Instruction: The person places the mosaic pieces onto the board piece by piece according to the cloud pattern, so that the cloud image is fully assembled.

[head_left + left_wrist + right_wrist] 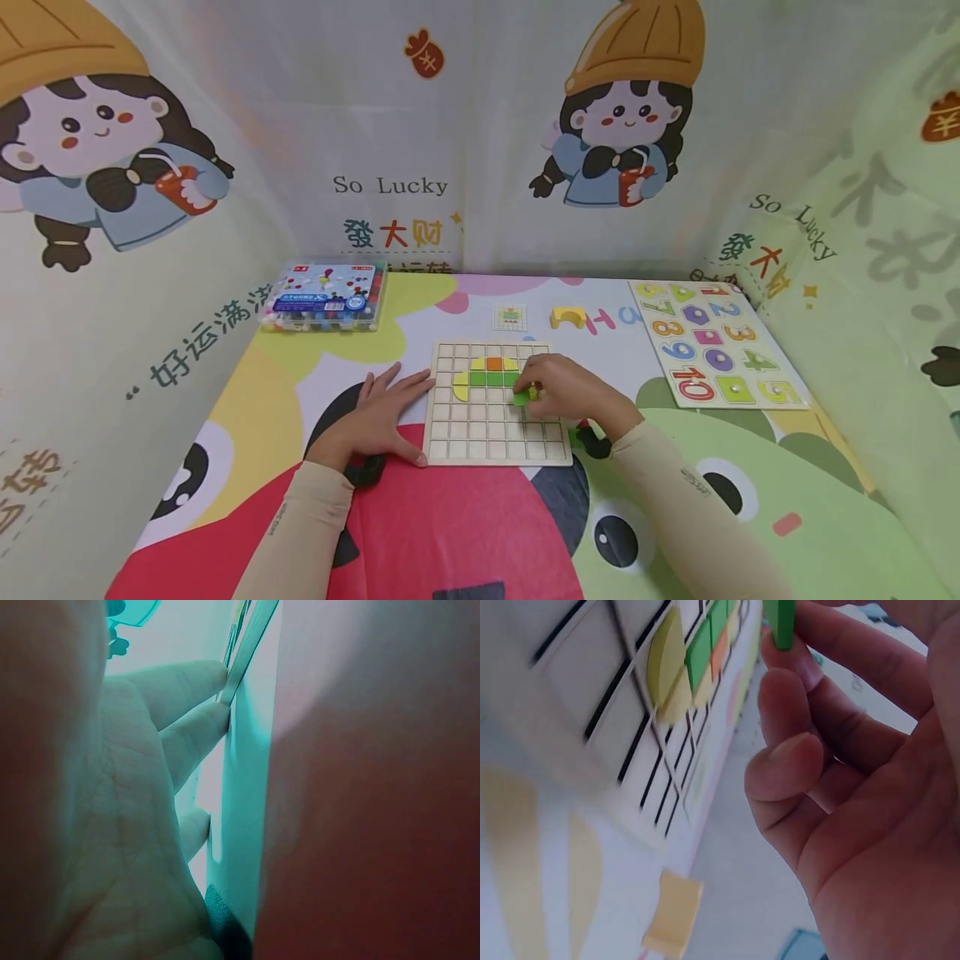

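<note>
Green tile [522, 397] pinched in the fingers [795, 682] of the right hand [566, 390], held just over the grid board [495, 440] below the green row [495, 378]. To seat it well, keep it level and square to the cell walls, lower it straight, and release only once it sits flush — a tilted tile would catch on a rib. The left hand [378, 415] lies flat, fingers spread and touching the board's left edge, which steadies it. Outward, the bottom rows are empty cells. A yellow arch block [568, 317] and a small pattern card [510, 317] lie beyond the far edge, a number puzzle [720, 343] well to the right, a bead box [326, 297] at far left — the surface near the wrists gives room to move.
</note>
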Action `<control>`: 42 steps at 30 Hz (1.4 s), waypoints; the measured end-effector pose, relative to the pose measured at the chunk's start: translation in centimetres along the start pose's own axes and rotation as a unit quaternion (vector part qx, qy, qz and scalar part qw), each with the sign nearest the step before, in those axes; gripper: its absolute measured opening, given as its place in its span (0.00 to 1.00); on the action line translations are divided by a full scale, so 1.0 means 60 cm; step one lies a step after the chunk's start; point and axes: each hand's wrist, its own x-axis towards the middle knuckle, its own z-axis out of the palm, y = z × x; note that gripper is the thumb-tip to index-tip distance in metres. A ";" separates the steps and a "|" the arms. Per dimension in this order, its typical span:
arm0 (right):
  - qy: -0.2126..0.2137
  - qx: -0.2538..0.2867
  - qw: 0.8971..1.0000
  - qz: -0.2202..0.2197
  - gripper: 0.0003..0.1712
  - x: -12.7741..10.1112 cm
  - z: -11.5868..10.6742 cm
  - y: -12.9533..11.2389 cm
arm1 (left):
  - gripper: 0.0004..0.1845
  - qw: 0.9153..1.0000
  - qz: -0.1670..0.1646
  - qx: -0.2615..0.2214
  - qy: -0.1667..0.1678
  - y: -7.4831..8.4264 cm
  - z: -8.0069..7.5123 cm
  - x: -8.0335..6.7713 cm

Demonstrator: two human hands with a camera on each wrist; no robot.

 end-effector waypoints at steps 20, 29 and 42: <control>-0.037 -0.044 0.998 -0.005 0.14 0.098 0.047 -0.038 | 0.67 1.000 0.007 0.013 0.004 -0.002 0.003 0.000; -0.048 -0.058 0.997 0.009 0.13 0.104 0.049 -0.046 | 0.66 1.000 0.010 0.010 0.008 0.000 0.001 -0.002; -0.043 -0.053 0.997 0.025 0.14 0.097 0.049 -0.060 | 0.67 1.000 0.008 0.009 0.007 -0.001 0.001 -0.002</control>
